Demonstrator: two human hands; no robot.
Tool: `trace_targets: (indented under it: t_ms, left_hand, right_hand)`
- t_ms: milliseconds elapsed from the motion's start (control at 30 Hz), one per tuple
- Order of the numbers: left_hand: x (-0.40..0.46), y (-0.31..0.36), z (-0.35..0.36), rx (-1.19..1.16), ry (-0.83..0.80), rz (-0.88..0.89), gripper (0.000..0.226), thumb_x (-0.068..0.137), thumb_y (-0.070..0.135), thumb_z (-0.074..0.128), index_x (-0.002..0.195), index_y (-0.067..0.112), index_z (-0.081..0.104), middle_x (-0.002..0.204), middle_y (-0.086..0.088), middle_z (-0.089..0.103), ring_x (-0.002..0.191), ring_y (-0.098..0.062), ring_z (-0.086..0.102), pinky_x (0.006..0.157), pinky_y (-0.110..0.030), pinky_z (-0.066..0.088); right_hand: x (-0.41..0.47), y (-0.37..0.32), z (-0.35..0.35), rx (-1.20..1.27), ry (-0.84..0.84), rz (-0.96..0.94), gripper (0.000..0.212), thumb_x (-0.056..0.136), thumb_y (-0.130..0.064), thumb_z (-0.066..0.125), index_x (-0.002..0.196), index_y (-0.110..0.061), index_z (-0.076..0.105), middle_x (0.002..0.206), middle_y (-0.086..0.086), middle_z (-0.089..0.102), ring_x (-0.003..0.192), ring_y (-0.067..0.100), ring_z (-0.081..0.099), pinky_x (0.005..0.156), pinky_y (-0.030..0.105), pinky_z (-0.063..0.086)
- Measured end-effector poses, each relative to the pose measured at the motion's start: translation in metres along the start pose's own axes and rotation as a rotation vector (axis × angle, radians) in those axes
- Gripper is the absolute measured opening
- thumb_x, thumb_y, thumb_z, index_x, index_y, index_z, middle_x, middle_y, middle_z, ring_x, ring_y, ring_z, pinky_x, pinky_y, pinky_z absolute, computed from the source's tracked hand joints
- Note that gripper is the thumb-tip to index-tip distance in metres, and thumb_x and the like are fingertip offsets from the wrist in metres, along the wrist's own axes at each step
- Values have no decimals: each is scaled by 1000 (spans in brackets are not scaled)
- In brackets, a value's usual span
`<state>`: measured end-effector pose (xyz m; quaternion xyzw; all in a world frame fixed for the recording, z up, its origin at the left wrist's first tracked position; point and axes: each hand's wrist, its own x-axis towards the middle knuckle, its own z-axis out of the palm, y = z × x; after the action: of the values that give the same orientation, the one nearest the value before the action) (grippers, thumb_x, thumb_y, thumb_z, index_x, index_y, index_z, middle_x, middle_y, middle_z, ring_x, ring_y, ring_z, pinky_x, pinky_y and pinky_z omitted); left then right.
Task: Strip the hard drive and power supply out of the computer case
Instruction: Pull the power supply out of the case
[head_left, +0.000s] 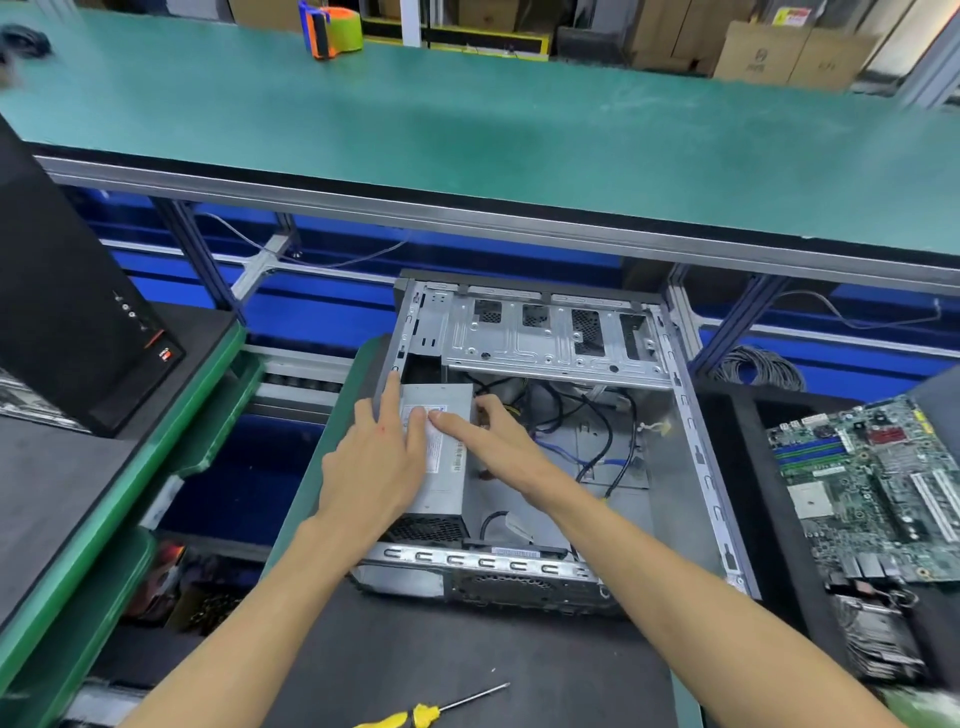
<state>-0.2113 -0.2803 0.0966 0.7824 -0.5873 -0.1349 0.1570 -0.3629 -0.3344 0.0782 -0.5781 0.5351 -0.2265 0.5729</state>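
Hands at work inside an opened computer case (696, 457) lying on its side on a dark bench mat: your left hand (376, 467) lies flat on the labelled top of the power supply (441, 467), fingers spread and extended, not curled round anything. Your right hand (498, 441) reaches in from five o'clock, index finger stretched across the white label, thumb and remaining fingers hooked toward the unit's right flank at three o'clock, where black cables (597, 415) leave it. Whether those fingers have closed on the edge or on a cable cannot be told.

The power supply sits in the case's near-left corner, its long axis running from six to twelve o'clock, perforated grille end toward you. It lies directly beneath both palms; your left hand covers more of it, your right is nearer the wiring. Judged from this, lifting it free turns on clearing those cables at three o'clock first.

Its shell is dull grey sheet steel, boxy and smooth. The empty drive cage (550, 338) at twelve o'clock is stamped, slotted bright metal; no hard drive is visible in it. A green motherboard (872, 483) rests outside the case at three o'clock, and a yellow-handled screwdriver (441, 709) lies at six o'clock.
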Motion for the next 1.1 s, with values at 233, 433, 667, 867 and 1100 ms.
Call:
trace_targets:
  t_ms: [233, 433, 667, 867, 1100]
  left_hand:
    - [0, -5, 2, -12, -23, 47, 54, 106, 45, 27, 157, 29, 20, 159, -4, 27, 125, -31, 46, 79, -44, 47]
    - [-11, 0, -4, -18, 124, 312, 56, 103, 42, 29, 137, 9, 57, 153, -16, 38, 148, -30, 25, 123, -48, 13]
    - [-27, 14, 5, -286, -26, 267, 50, 104, 44, 25, 138, 20, 53, 118, 9, 53, 113, -10, 48, 93, -22, 31]
    - [-20, 32, 11, -513, -160, 234, 32, 106, 23, 35, 123, 22, 62, 122, 16, 56, 111, -5, 52, 79, -3, 30]
    - [-11, 40, 5, -635, -295, 252, 39, 105, 19, 37, 137, 23, 60, 139, 17, 53, 132, -2, 46, 114, -23, 30]
  right_hand:
    - [-5, 20, -34, 206, -95, 27, 56, 84, -52, 73, 127, -25, 49, 124, -1, 67, 107, 12, 70, 94, 40, 57]
    - [-8, 12, -31, 179, -88, 66, 57, 85, -54, 73, 128, -25, 50, 123, -2, 68, 110, 13, 68, 98, 41, 55]
    - [-24, -14, -30, -82, 147, 198, 90, 84, -71, 61, 145, -9, 35, 123, -2, 58, 104, 13, 61, 74, 34, 53]
    - [-26, -19, -22, -182, 204, 302, 134, 71, -84, 63, 152, 6, 4, 148, 15, 43, 115, 21, 48, 92, 35, 44]
    - [-36, -9, -41, 37, 286, 270, 44, 70, -67, 74, 76, -24, 64, 59, -16, 61, 50, -4, 54, 54, 26, 35]
